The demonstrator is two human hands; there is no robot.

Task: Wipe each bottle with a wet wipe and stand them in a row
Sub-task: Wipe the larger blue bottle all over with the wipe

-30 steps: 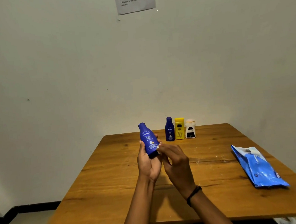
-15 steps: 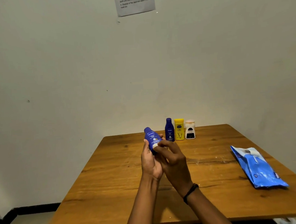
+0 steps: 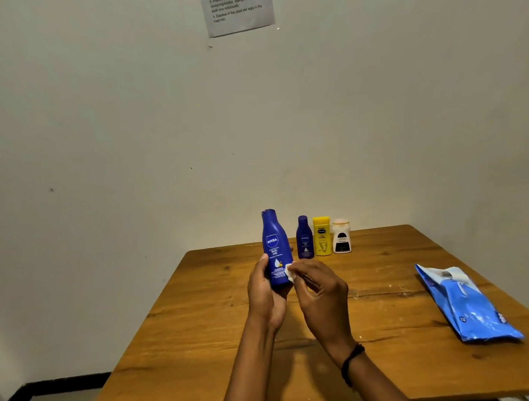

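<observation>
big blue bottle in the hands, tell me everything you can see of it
The big blue bottle looks like glossy plastic, with a narrow neck, matching blue cap and a white logo and print. It is held upright above the table, the left hand gripping its base, while the right hand presses a white wipe to its lower side.

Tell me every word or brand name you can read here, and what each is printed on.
"NIVEA", "Body Milk": large blue bottle held in the left hand.
"NIVEA": small blue bottle.
"Dispose of the used wet wipe in the trash bin": wall notice; its other lines are blurred.
Yellow bottle, white bottle, wipes pack: unreadable.
</observation>
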